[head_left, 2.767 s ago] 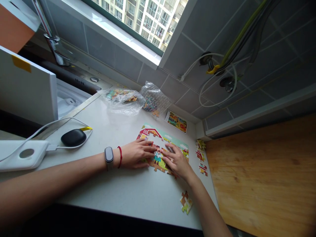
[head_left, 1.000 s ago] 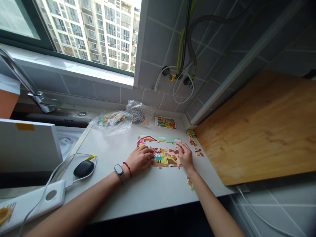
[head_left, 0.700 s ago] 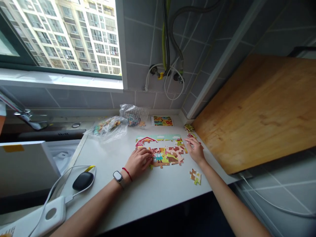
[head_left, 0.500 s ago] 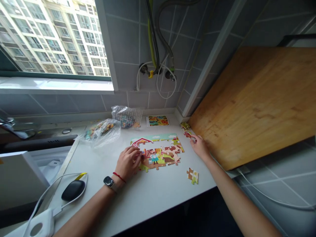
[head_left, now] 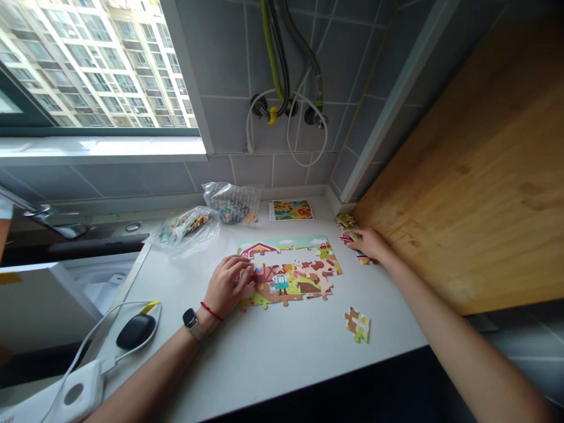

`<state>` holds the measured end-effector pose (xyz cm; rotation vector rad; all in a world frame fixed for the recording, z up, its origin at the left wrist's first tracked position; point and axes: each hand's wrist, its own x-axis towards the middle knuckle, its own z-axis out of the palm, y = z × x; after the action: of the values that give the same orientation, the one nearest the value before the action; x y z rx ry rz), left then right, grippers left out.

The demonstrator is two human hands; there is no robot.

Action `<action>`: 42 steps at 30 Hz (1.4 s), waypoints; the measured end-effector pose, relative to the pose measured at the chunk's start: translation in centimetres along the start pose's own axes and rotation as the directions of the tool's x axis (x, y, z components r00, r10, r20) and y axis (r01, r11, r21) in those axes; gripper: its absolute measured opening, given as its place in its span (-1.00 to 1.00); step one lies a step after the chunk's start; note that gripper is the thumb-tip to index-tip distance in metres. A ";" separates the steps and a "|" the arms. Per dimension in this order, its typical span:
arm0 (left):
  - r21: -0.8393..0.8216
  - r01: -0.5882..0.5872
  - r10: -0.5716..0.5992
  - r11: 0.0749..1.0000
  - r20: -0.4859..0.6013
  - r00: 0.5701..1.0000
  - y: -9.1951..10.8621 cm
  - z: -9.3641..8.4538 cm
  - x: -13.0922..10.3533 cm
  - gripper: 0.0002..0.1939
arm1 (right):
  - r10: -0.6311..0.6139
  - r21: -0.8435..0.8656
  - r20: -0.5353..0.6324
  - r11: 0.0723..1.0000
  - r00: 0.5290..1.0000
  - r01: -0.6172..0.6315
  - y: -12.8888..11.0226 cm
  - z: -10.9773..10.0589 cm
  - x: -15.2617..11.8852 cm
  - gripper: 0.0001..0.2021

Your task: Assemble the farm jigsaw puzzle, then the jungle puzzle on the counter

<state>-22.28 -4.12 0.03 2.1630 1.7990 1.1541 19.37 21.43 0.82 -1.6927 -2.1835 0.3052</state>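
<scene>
A partly joined jigsaw puzzle [head_left: 282,279] with a farm scene lies on the white counter, with a gap below its top row. My left hand [head_left: 229,285] rests on its left edge, fingers loosely bent and covering some pieces; no piece shows lifted in it. Over by the wooden board, my right hand [head_left: 372,244] has its fingertips closed on a red-and-white puzzle piece [head_left: 349,237]. Another loose piece [head_left: 363,258] lies just under that hand. A small pile of green-yellow pieces [head_left: 345,221] sits behind it. Nearer the front edge lies a brown-and-green joined piece [head_left: 358,325].
Two clear plastic bags of pieces, one on the left [head_left: 187,229] and one behind [head_left: 232,205], lie near a picture card [head_left: 291,210]. A large wooden board [head_left: 480,194] leans along the right. A black cabled device [head_left: 136,332] and white power strip [head_left: 81,388] lie left, beside the sink.
The view has shifted slightly. My right hand has shifted among the loose pieces, and a piece under it now shows. My left hand stays on the puzzle's left edge.
</scene>
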 end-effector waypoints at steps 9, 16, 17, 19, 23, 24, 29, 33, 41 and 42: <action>-0.011 0.042 -0.042 0.999 -0.003 0.999 -0.2 -0.8 0.3 -0.67 | 0.061 0.315 -0.136 0.949 0.989 -0.015 -2.9 -0.2 -1.8 -0.69; -0.025 0.007 -0.006 1.000 0.045 0.999 -0.6 -1.1 0.3 -0.73 | -0.272 0.796 0.190 0.605 0.944 0.014 -18.2 4.6 -6.0 -0.67; -0.026 -0.002 0.004 1.000 0.057 0.998 -0.6 -1.0 0.3 -0.74 | -0.318 0.803 0.212 0.596 0.924 0.020 -20.0 5.4 -6.3 -0.71; -0.022 -0.007 0.008 1.000 0.071 0.997 -0.5 -1.0 0.3 -0.74 | -0.375 0.761 0.220 0.644 0.901 0.082 -22.5 6.7 -6.5 -0.81; 0.006 -0.011 0.011 1.000 0.071 0.997 -0.8 -1.1 0.3 -0.75 | -0.459 0.589 0.051 0.731 0.887 0.344 -23.4 7.5 -6.5 -0.91; 0.019 -0.021 0.019 1.000 0.075 0.997 -0.9 -1.2 0.3 -0.74 | -0.487 0.548 0.015 0.734 0.873 0.400 -23.1 7.4 -6.5 -0.90; 0.118 -0.040 0.029 0.992 0.096 0.995 -1.6 -1.1 0.0 -0.75 | -0.627 0.442 0.002 0.699 0.779 0.562 -21.3 7.0 -7.6 -0.78; 0.160 -0.067 0.043 0.985 0.151 0.988 -1.7 -0.7 -0.2 -0.73 | -0.704 0.382 0.019 0.661 0.710 0.645 -20.6 7.6 -8.3 -0.78; 0.158 -0.063 0.037 0.985 0.163 0.986 -1.3 -0.5 -0.3 -0.70 | -0.713 0.359 0.037 0.663 0.700 0.657 -20.5 7.6 -8.4 -0.80; 0.150 -0.067 0.041 0.986 0.167 0.985 -1.3 -0.5 -0.3 -0.71 | -0.712 0.372 0.034 0.660 0.701 0.653 -20.6 7.4 -8.4 -0.81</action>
<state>-23.60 -4.20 -0.45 2.3284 1.8252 0.8424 -0.10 8.33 0.69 -0.5827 -2.5331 0.5851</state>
